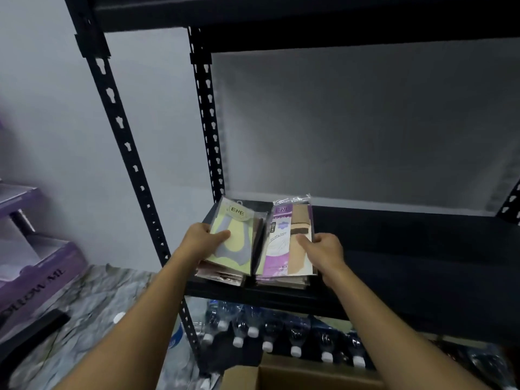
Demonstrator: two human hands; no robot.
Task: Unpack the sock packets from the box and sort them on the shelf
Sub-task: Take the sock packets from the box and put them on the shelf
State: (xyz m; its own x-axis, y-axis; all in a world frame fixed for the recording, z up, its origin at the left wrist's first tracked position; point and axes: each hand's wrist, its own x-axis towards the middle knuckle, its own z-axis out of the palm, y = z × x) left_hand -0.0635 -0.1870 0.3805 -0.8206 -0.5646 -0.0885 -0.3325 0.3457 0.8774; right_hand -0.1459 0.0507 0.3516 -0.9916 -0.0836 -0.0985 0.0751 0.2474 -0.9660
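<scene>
Two stacks of sock packets lie side by side at the left end of a black metal shelf (pixel 394 249). The left stack is topped by a yellow-and-grey packet (pixel 239 246), which my left hand (pixel 201 237) grips at its left edge with the thumb on top. On the right stack the top packet is purple and beige (pixel 284 249); my right hand (pixel 323 249) holds its right edge, thumb across the front. The open cardboard box (pixel 281 375) sits on the floor below, at the bottom edge of the view.
Black perforated uprights (pixel 123 142) frame the shelf on its left. Several capped water bottles (pixel 281 336) fill the level underneath. A purple box (pixel 39 280) stands on the marble-patterned floor at the left. The rest of the shelf board to the right is bare.
</scene>
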